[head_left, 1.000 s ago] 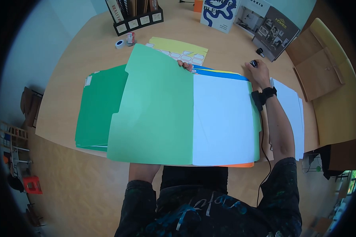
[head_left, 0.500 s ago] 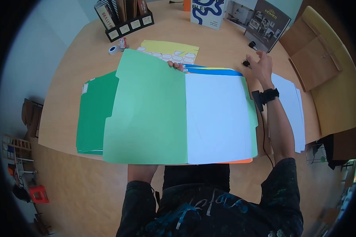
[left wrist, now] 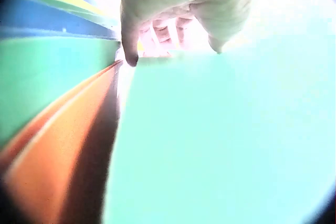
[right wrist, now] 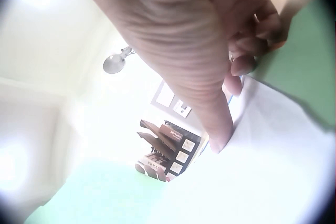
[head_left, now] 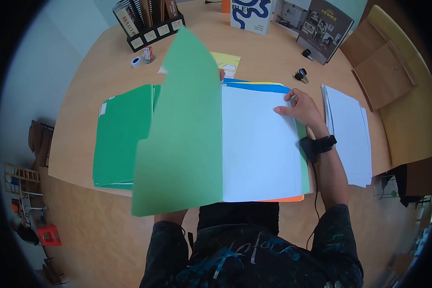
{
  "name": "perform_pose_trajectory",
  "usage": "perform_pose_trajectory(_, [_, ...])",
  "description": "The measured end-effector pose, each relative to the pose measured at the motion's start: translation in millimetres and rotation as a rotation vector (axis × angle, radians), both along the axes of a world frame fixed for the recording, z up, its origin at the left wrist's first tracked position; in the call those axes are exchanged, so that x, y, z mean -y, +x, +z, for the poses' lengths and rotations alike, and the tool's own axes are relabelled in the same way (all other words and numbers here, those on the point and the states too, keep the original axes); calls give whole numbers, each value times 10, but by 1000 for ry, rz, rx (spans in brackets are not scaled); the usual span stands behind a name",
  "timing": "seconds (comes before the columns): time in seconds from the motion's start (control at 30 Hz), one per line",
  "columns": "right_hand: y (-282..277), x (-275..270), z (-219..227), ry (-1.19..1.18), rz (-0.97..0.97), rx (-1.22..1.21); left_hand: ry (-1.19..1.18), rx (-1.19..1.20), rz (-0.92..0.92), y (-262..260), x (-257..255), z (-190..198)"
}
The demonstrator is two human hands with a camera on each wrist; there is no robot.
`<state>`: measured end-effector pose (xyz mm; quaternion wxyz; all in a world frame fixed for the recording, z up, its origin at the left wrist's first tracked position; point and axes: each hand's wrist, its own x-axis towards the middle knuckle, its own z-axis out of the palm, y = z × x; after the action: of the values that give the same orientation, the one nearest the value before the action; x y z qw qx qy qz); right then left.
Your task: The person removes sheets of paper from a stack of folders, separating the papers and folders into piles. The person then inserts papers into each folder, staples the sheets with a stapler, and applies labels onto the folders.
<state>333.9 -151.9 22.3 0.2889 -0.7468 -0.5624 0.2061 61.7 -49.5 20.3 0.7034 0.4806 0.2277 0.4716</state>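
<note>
A light green folder [head_left: 182, 129] stands spread above the table, its left cover raised and bowed. White paper [head_left: 259, 144] lies on its right side. My left hand [left wrist: 184, 3] is mostly hidden behind the raised cover in the head view; in the left wrist view its fingers curl at the cover's top edge by the fold. At the paper's upper right corner is my right hand [head_left: 302, 108], thumb over the sheet, fingers bent loosely at the edge with a gap to the thumb. Beyond it lies a black key [head_left: 301, 75].
Dark green folders [head_left: 122, 139] are stacked at left, white sheets [head_left: 348, 139] at right. Blue folders [head_left: 269, 87] show under the open one. Behind are a yellow folder [head_left: 230, 60], a tape roll [head_left: 136, 61], a second key [head_left: 307, 54], a book rack [head_left: 156, 36] and a dark book [head_left: 324, 31].
My right hand let go of the key on the table and came back to the paper's corner. The green cover has swung up and bowed toward the middle.
</note>
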Motion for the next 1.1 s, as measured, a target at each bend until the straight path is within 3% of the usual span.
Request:
perform_pose_trajectory(0.1, [-57, 52, 94, -69, -27, 75, 133, -233, 9, -13, 37, 63])
perform_pose_trajectory(0.13, [22, 37, -57, -69, -24, 70, 85, -256, -38, -17, -9, -7])
perform_pose_trajectory(0.2, [238, -1, -461, 365, -13, -227, 145, -350, 1, -18, -52, -129])
perform_pose_trajectory(0.23, [228, 3, -419, 375, -24, -235, 207, -438, 33, -13, -89, -189])
perform_pose_trajectory(0.33, [368, 24, -123, 9, 253, -422, 198, -454, -3, -13, -130, -257])
perform_pose_trajectory(0.37, [406, 16, 22, 20, 246, -433, 164, -437, -21, -21, -108, -253])
perform_pose_trajectory(0.43, [487, -55, 314, -296, 195, -484, 185, -487, -2, -15, -87, -180])
perform_pose_trajectory(0.5, [821, -415, 229, -182, 181, -28, 203, -576, -17, -23, -70, -145])
perform_pose_trajectory(0.6, [443, -806, 359, 210, 31, 205, 190, -522, -43, -20, -138, -262])
perform_pose_trajectory(0.67, [94, -1042, 366, 262, 239, 171, 194, -514, -30, -13, -125, -272])
perform_pose_trajectory(0.73, [-244, -1245, 298, 112, 383, 201, 202, -508, -15, -21, -159, -309])
perform_pose_trajectory(0.83, [-578, -1425, 100, 144, 496, 346, 209, -543, 6, -20, -215, -384])
perform_pose_trajectory(0.9, [-615, -1440, 14, 110, 494, 322, 150, -443, -20, -27, -205, -365])
perform_pose_trajectory(1.1, [-616, -1279, 152, 194, 601, 416, 160, -495, 20, -9, -187, -339])
